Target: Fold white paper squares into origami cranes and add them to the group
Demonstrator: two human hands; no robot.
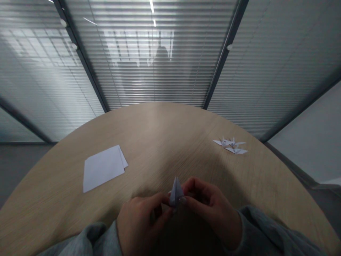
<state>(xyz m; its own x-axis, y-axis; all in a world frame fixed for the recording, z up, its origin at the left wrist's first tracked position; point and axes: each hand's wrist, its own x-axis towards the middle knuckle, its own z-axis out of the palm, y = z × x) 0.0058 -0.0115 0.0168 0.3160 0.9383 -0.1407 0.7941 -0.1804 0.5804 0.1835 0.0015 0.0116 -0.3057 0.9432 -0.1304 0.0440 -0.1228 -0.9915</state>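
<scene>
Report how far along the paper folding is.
Done: folded paper cranes lie on the wooden table. In hand: the left hand and right hand pinch a pointed folded paper piece. Left: flat white paper sheets lie unfolded.

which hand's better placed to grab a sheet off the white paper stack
Left, probably. The left hand is on the same side of the wooden table as the stack of white paper, nearer it than the right hand. Both hands pinch the folded paper piece, so the left would have to let go first.
</scene>
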